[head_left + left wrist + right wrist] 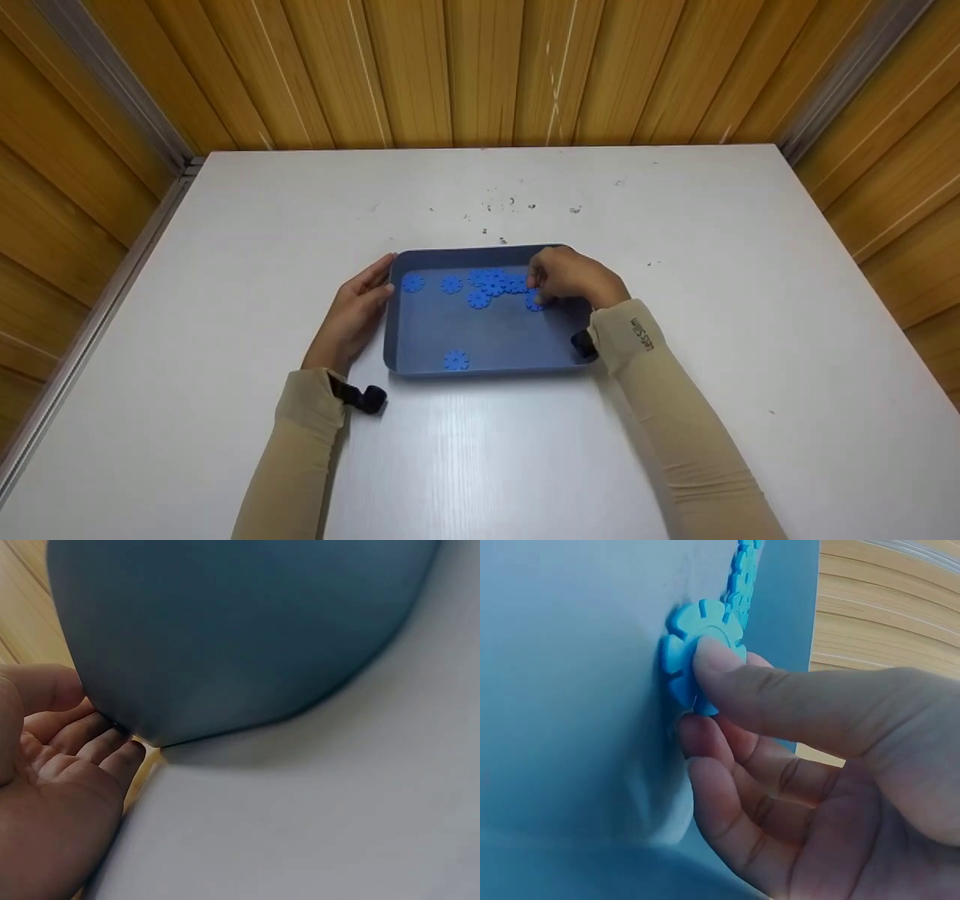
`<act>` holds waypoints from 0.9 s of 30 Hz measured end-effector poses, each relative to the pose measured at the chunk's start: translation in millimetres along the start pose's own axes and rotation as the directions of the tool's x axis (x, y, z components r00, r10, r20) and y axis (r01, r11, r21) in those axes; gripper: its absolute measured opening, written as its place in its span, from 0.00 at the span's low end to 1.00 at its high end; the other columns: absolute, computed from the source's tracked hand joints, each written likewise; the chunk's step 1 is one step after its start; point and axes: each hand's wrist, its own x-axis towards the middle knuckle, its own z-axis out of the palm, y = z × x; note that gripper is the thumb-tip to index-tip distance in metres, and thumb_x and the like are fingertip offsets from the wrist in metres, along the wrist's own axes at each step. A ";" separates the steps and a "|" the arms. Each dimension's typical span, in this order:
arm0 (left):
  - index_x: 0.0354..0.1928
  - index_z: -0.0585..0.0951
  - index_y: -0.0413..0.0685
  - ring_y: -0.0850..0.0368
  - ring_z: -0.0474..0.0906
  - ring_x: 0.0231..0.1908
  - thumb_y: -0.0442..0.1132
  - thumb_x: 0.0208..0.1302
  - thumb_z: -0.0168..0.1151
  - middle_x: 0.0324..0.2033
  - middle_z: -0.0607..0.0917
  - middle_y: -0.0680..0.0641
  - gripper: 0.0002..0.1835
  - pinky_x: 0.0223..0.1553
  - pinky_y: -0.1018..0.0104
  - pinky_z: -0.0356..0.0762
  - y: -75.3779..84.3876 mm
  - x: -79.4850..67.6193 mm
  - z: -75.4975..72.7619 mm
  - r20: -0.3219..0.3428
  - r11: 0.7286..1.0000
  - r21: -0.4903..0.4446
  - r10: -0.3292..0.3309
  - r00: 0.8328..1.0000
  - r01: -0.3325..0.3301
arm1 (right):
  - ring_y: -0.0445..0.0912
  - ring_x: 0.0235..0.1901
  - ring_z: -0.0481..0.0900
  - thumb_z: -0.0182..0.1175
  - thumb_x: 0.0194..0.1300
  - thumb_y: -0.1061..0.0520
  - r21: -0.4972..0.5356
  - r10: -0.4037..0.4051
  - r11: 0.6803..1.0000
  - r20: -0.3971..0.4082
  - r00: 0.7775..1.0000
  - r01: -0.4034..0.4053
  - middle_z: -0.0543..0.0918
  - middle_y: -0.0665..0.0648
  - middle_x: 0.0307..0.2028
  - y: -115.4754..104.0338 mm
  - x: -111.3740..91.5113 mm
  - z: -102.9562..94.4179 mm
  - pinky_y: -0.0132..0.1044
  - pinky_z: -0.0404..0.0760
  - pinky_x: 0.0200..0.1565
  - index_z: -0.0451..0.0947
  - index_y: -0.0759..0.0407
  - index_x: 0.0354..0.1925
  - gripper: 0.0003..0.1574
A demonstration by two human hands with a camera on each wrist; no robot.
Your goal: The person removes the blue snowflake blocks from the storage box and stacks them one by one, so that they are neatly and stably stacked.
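Note:
A shallow grey-blue tray [495, 337] lies on the table with several blue notched plastic discs in it. My left hand [356, 311] holds the tray's left side, the thumb at the rim and the fingers against the outside wall. In the left wrist view, the fingertips of the left hand [75, 765] reach behind the tray's edge [225, 652]. My right hand [574, 277] is over the tray's right part. In the right wrist view, the right hand [802, 757] pinches one tilted blue disc [681, 656], thumb on its face; its far side is hidden by the fingers.
Most discs overlap in a cluster [495, 281] near the tray's far wall. Single discs lie at the left, and one disc [456, 361] is by the near wall. The white table [225, 300] has dark scuffs; wood-patterned panels [480, 75] stand behind it.

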 end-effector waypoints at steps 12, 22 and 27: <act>0.73 0.58 0.42 0.59 0.50 0.74 0.24 0.68 0.47 0.74 0.58 0.47 0.31 0.74 0.66 0.49 -0.1 -0.4 -0.6 0.009 1.000 -0.012 0.026 1.000 -0.026 | 0.45 0.29 0.76 0.64 0.58 0.65 0.010 -0.009 1.000 0.015 1.000 0.009 0.82 0.55 0.32 0.5 -2.2 -2.8 0.32 0.76 0.31 0.81 0.62 0.36 0.05; 0.72 0.59 0.42 0.59 0.49 0.74 0.24 0.68 0.46 0.74 0.58 0.48 0.31 0.74 0.67 0.48 0.0 0.6 -0.8 0.000 1.000 0.019 0.020 1.000 -0.020 | 0.45 0.32 0.76 0.63 0.60 0.64 0.019 -0.022 1.000 -0.004 1.000 0.022 0.83 0.57 0.36 -0.2 -6.0 -7.6 0.33 0.77 0.34 0.82 0.61 0.39 0.07; 0.72 0.57 0.39 0.57 0.49 0.75 0.24 0.67 0.46 0.74 0.57 0.45 0.31 0.74 0.65 0.47 -1.3 1.6 -1.8 0.010 0.999 0.027 0.041 0.999 -0.041 | 0.46 0.34 0.77 0.63 0.60 0.64 0.010 -0.044 0.999 -0.016 0.999 0.044 0.84 0.58 0.38 -0.7 -8.9 -9.8 0.35 0.78 0.37 0.82 0.63 0.42 0.09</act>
